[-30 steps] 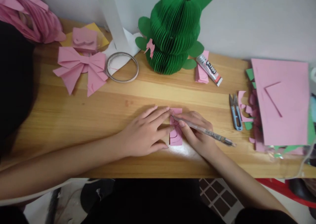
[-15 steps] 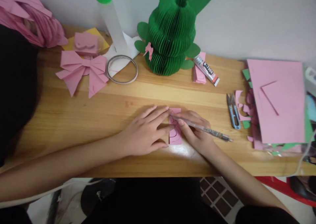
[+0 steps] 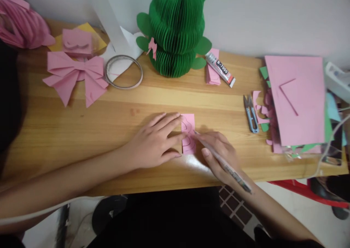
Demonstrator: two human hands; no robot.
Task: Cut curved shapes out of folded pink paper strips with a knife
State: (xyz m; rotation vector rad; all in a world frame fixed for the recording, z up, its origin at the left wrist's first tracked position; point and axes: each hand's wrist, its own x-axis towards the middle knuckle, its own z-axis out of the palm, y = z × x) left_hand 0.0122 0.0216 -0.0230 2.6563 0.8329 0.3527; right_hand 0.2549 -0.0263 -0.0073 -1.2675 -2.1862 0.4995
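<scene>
A small pink paper piece [image 3: 188,131] with curved pen lines lies on the wooden table [image 3: 82,131]. My left hand [image 3: 154,140] rests flat on the table with fingers stretched out, their tips pressing the paper's left edge. My right hand [image 3: 220,155] is closed around a clear pen [image 3: 226,166], whose tip touches the right side of the paper.
At the back stand a green honeycomb paper figure [image 3: 176,33], a tape ring [image 3: 124,72], a pink paper bow [image 3: 73,77], and a glue tube [image 3: 220,69] on folded pink paper. Small snips [image 3: 251,113] lie right of centre. A pink sheet stack [image 3: 296,98] with scraps lies at the right.
My right hand has swung back towards me, so the pen now slants down to the right and more of the pink paper shows. The view has shifted slightly.
</scene>
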